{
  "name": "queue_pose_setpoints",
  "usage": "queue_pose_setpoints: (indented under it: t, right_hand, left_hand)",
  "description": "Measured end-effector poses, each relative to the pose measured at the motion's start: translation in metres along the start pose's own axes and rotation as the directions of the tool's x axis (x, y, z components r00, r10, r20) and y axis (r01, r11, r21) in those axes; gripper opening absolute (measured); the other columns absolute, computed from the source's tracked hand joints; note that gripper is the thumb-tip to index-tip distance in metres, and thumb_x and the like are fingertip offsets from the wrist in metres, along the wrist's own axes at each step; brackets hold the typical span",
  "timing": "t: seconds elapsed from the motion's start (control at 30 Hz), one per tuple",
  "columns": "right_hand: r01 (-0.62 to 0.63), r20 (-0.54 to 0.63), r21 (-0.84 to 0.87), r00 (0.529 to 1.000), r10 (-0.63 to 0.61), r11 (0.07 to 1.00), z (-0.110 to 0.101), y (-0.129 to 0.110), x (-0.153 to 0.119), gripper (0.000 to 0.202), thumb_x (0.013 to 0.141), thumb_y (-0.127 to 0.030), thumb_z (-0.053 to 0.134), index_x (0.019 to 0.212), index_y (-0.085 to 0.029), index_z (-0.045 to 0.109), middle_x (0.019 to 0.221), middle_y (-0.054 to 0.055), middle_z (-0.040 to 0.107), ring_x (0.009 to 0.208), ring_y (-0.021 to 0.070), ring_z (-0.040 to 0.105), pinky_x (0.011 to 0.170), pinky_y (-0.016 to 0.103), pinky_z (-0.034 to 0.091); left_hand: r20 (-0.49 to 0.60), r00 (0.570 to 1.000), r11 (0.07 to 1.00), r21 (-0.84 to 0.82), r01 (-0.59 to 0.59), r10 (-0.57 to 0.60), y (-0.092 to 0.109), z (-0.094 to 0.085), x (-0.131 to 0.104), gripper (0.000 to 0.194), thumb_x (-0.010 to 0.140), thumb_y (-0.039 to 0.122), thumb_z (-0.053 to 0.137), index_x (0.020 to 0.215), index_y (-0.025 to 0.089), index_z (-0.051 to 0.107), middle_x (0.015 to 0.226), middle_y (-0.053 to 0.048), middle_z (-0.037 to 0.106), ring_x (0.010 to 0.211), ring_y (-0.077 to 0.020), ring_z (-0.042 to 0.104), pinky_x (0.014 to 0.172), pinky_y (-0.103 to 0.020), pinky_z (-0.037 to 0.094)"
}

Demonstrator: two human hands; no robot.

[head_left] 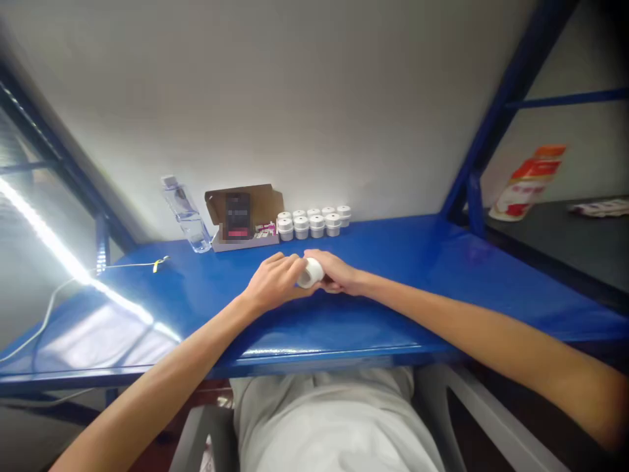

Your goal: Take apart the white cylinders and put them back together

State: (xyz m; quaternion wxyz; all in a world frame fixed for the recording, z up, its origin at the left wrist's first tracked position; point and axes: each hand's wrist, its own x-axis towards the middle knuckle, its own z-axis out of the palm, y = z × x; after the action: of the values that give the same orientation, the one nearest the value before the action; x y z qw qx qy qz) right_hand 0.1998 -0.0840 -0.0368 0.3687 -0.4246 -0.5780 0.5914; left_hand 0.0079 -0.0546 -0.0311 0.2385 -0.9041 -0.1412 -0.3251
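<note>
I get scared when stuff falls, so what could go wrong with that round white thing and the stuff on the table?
The round white piece might slip from the left hand or right hand and roll along the blue table. A bump could topple the white pots grouped behind. The clear bottle might tip onto the open box beside it.

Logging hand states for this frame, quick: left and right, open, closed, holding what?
Left hand: closed on the white cylinder.
Right hand: closed on the same cylinder, from the other side.
</note>
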Motion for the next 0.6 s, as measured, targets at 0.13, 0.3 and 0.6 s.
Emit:
queue_pose_setpoints:
  t: [0.13, 0.3, 0.6]
  right_hand:
    - [0.122, -0.104, -0.063, 0.986, -0.128, 0.991, 0.005, -0.005, -0.004, 0.039, 0.098, -0.051, 0.041, 0.074, -0.022, 0.050, 0.038, -0.008, 0.037, 0.027, 0.0082, 0.027, 0.027, 0.020, 0.017]
    - [0.324, -0.146, -0.173, 0.926, -0.349, 0.930, 0.007, -0.002, -0.004, 0.040, 0.100, -0.056, 0.036, 0.083, -0.023, 0.051, 0.045, -0.008, 0.042, 0.031, 0.0102, 0.035, 0.032, 0.023, 0.024]
    - [0.575, -0.021, -0.463, 0.754, -0.657, 0.674, -0.002, 0.003, -0.004, 0.029, 0.101, -0.049, 0.050, 0.116, -0.025, 0.048, 0.096, 0.003, 0.065, 0.080, 0.0188, 0.065, 0.072, 0.033, 0.054]
  left_hand:
    - [-0.017, 1.000, 1.000, -0.003, 0.009, -0.009, -0.002, 0.000, 0.001, 0.038, 0.094, 0.056, 0.055, 0.087, 0.019, 0.056, 0.066, -0.001, 0.060, 0.055, -0.0149, 0.053, 0.061, -0.031, 0.040]
    - [-0.062, 0.990, 0.992, -0.011, 0.125, -0.126, -0.005, -0.001, 0.001, 0.043, 0.090, 0.062, 0.058, 0.082, 0.020, 0.054, 0.061, -0.001, 0.059, 0.053, -0.0156, 0.051, 0.061, -0.031, 0.039]
    - [0.109, 0.857, 0.831, -0.211, 0.514, -0.503, -0.014, -0.009, -0.003, 0.041, 0.094, 0.056, 0.051, 0.073, 0.021, 0.045, 0.055, 0.003, 0.045, 0.050, -0.0123, 0.040, 0.056, -0.028, 0.027]
